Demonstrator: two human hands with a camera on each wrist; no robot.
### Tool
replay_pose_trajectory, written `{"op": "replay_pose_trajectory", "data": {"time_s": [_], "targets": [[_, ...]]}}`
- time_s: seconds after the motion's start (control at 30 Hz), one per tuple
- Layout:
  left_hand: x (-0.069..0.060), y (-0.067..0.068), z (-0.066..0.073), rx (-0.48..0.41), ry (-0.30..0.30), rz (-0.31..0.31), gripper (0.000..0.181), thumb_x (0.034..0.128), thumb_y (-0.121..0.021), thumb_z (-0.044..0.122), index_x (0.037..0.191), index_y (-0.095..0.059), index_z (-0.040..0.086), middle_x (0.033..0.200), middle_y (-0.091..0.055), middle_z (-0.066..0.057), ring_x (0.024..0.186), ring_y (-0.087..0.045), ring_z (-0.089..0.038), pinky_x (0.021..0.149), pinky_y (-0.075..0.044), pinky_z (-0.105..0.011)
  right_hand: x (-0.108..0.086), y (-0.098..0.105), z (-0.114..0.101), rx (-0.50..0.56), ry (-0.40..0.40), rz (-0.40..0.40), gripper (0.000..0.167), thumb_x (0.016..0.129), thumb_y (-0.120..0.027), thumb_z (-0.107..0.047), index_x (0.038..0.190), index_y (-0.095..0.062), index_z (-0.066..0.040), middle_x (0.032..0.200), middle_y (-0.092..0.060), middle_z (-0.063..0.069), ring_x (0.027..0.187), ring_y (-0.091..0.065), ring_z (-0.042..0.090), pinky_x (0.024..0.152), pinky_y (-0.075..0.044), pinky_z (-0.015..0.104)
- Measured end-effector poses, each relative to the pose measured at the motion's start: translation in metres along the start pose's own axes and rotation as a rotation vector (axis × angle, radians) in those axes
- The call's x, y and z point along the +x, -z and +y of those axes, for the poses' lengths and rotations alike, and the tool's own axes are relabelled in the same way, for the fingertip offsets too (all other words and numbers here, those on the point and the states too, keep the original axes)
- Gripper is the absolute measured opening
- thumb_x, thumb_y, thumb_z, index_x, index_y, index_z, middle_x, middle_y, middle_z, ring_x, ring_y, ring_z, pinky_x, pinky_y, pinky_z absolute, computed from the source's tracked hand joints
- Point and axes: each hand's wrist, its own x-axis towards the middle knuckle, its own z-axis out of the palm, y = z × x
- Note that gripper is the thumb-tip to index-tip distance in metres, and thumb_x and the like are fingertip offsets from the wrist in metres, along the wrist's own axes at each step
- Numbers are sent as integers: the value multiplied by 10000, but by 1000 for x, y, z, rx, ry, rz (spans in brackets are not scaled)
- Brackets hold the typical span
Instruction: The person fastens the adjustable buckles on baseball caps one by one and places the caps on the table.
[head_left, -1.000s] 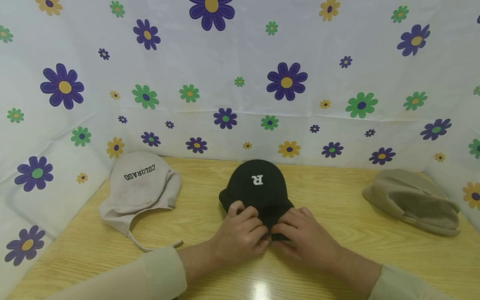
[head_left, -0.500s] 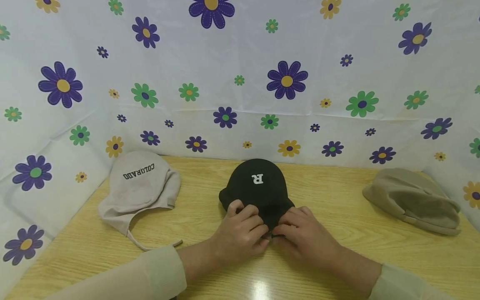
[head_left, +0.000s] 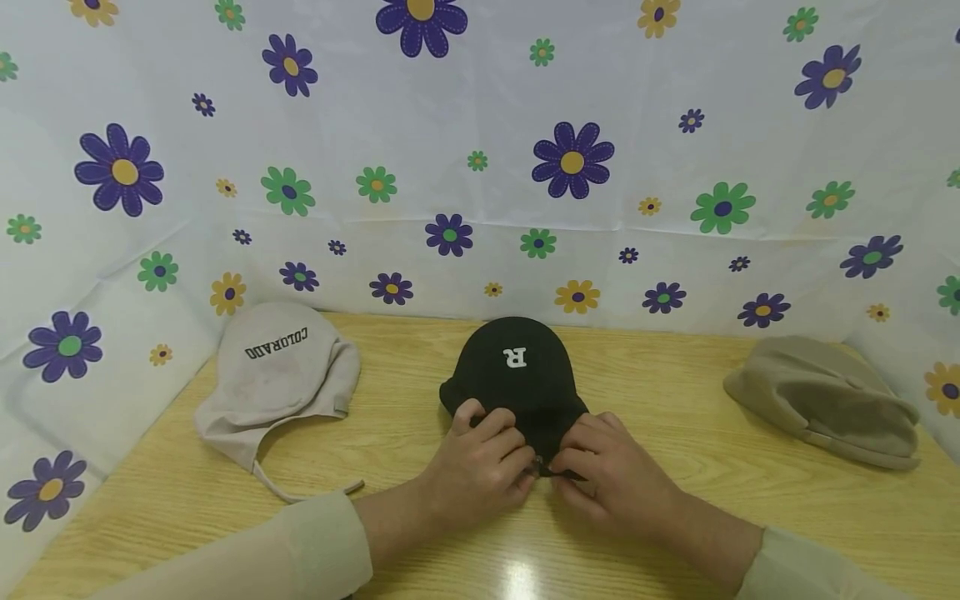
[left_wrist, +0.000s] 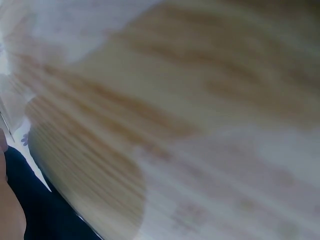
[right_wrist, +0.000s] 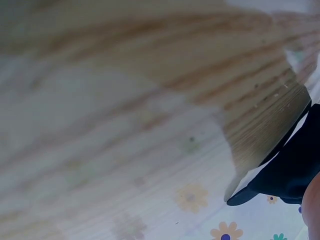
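Black cap (head_left: 514, 387) sits mid-table (head_left: 405, 375), crown up, white letter (head_left: 515, 357) showing. Left hand (head_left: 480, 462) and right hand (head_left: 611, 467) near each other, both pinching its near edge; dark strip (head_left: 546, 472) between. Probably light, soft, easily dented, unslippery; best gripped along that edge.

Both hands (head_left: 480, 467) (head_left: 615, 475), fingers (head_left: 498, 425) curled, sit close together (the forearms (head_left: 397, 517) slant inward).

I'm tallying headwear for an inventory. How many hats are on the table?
3: a pale COLORADO hat on the left, a black hat in the middle, held by the left hand and right hand, and a tan hat on the right. Anything beneath the sleeves is hidden.
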Motion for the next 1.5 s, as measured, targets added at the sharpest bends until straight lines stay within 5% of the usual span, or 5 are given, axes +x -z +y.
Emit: {"op": "replay_pose_trajectory", "data": {"time_s": [0.33,0.77,1.0,1.5], "targets": [[-1,0,1,13,-12,-2,66,780,-717,251,774,-735,187,754,-675,69,853,-558,-167,853,-316,-455,1,-1,0,25,25,36,106,755,-719,-136,796,-646,-201,845,-532,-102,822,-470,79,744,-331,245],[-2,1,0,0,-28,25,59,766,-712,225,758,-735,172,720,-676,68,824,-565,-167,860,-325,-445,-1,-2,-3,29,-91,-44,226,780,-770,-210,941,-612,-202,913,-556,-127,853,-473,42,732,-355,236],[-1,1,1,-6,-30,40,73,757,-737,240,763,-732,168,718,-675,70,830,-571,-167,867,-328,-447,-1,-2,0,60,-35,-35,269,777,-813,-221,996,-659,-204,969,-609,-123,913,-523,61,762,-376,249],[1,-1,2,-16,-33,51,64,767,-718,239,769,-738,179,745,-673,66,832,-567,-171,863,-334,-454,2,-2,1,8,55,38,241,700,-872,-141,847,-688,-195,857,-617,-109,811,-530,72,723,-371,246]]}}
